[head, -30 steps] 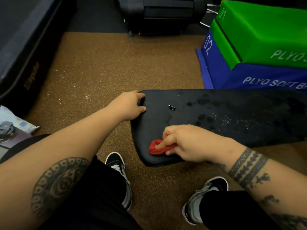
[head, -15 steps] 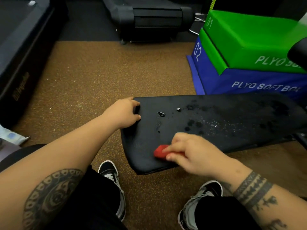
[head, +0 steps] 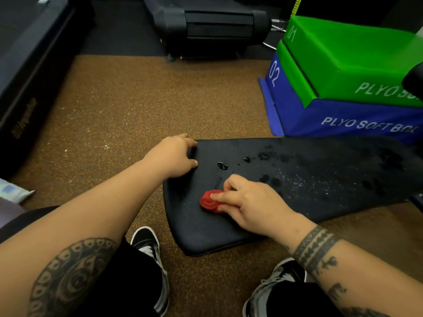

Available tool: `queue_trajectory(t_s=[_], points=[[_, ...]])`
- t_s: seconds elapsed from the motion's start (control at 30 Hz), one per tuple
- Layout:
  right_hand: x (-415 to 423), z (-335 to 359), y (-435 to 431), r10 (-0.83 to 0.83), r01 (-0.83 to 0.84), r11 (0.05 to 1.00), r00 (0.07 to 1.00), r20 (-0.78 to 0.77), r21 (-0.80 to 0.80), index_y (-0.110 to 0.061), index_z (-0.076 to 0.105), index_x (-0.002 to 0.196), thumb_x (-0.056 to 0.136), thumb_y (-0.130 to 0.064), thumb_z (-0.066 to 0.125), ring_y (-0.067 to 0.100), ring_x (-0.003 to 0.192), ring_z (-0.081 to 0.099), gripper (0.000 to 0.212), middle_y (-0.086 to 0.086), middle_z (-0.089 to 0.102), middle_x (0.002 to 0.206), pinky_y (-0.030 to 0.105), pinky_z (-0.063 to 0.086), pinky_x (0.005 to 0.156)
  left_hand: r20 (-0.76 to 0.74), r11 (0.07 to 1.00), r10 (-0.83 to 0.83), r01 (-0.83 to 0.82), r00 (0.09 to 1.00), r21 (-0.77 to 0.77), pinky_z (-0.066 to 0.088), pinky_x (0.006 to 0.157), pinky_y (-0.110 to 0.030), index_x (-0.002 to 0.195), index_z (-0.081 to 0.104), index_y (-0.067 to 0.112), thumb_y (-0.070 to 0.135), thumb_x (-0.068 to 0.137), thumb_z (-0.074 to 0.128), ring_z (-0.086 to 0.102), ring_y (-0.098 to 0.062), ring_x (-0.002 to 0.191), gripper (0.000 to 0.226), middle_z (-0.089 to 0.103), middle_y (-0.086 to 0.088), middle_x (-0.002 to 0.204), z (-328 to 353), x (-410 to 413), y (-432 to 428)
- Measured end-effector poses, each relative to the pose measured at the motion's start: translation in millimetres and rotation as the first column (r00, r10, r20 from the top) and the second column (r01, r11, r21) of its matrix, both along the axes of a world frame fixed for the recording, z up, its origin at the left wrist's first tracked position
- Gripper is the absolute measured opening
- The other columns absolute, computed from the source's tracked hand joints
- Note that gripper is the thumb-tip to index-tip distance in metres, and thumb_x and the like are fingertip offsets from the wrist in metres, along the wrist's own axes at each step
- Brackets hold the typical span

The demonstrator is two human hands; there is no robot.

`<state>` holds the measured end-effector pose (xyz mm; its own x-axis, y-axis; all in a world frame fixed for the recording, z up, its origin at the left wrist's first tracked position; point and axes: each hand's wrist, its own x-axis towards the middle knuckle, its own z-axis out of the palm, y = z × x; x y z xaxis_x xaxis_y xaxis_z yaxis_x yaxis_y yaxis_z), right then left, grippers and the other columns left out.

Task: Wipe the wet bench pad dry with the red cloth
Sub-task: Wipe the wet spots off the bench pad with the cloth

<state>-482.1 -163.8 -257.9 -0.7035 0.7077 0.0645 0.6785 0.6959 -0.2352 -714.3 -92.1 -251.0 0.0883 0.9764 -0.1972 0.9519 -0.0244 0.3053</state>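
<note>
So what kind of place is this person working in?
Most likely a gym: stacked green and blue boxes marked PLYO SOFT, a black padded bench pad, speckled rubber flooring, and what looks like a treadmill behind.

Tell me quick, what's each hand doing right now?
Left hand: grips the end of the bench pad.
Right hand: holds the bunched red cloth against the pad.

A: What colour is the cloth (head: 209, 201)?
B: Red, on a black bench pad (head: 320, 170) blotched with darker wet spots and pale specks.
A: And at two o'clock?
B: A green box (head: 343, 53) on a blue box (head: 332, 120), both lettered white. The floor (head: 137, 99) is brown, flecked orange. The shoes (head: 146, 243) are black and white.
</note>
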Motion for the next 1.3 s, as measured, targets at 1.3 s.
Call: queue_trajectory(t_s=[1.3], points=[[25.0, 11.7, 149.4, -0.5, 0.513, 0.854, 0.855, 0.139, -0.089, -0.036, 0.058, 0.133, 0.094, -0.042, 0.056, 0.031, 0.116, 0.059, 0.039, 0.006, 0.062, 0.125, 0.038, 0.047, 0.094, 0.035, 0.988, -0.122, 0.125, 0.992, -0.086, 0.043, 0.105, -0.051, 0.14, 0.043, 0.052, 0.054, 0.082, 0.056, 0.047, -0.026, 0.135, 0.059, 0.053, 0.012, 0.145, 1.6, 31.2, 42.5]])
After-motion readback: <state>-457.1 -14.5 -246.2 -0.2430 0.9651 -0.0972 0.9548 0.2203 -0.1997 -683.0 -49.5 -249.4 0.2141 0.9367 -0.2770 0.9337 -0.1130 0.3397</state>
